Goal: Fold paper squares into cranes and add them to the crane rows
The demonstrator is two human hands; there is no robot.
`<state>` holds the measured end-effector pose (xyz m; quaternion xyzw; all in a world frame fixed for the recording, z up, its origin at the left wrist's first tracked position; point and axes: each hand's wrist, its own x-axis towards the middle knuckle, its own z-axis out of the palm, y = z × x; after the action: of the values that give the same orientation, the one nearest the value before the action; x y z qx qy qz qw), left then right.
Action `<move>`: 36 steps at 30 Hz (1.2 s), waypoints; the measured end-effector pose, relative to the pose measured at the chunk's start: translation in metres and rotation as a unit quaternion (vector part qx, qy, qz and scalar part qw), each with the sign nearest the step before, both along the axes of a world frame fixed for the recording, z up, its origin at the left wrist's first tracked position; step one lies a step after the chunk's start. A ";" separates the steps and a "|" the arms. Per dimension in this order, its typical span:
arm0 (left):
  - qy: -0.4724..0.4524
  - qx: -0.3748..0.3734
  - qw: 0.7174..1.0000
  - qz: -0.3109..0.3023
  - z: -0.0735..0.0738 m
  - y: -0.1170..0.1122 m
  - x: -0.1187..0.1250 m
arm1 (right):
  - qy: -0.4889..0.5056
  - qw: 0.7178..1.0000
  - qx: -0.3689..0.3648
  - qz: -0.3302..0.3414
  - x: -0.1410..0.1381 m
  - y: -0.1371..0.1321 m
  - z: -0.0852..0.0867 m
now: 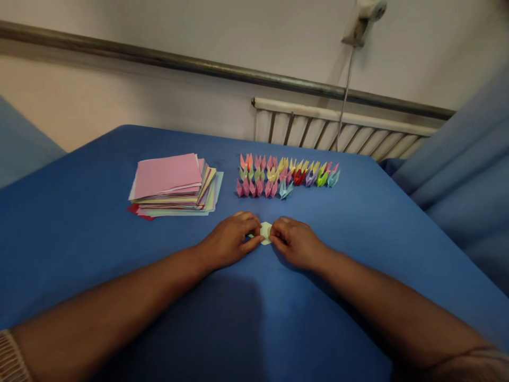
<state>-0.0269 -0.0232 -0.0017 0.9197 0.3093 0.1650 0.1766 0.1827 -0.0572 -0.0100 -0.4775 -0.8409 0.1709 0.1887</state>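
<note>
A small pale green piece of folded paper (266, 233) lies on the blue table between my two hands. My left hand (234, 239) has its thumb and fingers closed on the paper's left side. From the right, my right hand (296, 241) pinches the opposite edge. The fingertips cover both ends of the paper, so only its middle shows. Just beyond my hands stand rows of folded paper cranes (271, 188) in pink, yellow, green, red, purple and light blue.
A thick stack of coloured paper sheets (167, 178), pink on top, sits left of the cranes. Behind the blue table (79, 223) are a wall rail (178, 62) and a white radiator (318, 124). A blue curtain (469, 159) hangs along the right side.
</note>
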 end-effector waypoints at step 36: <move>-0.033 -0.018 0.997 0.068 -0.008 0.017 0.016 | -0.083 0.983 0.025 0.164 0.018 0.003 0.027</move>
<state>-0.0106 -0.0064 -0.0094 0.8870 0.3684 0.2018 0.1919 0.2007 -0.0543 0.0169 -0.3407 -0.9247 0.1382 0.0992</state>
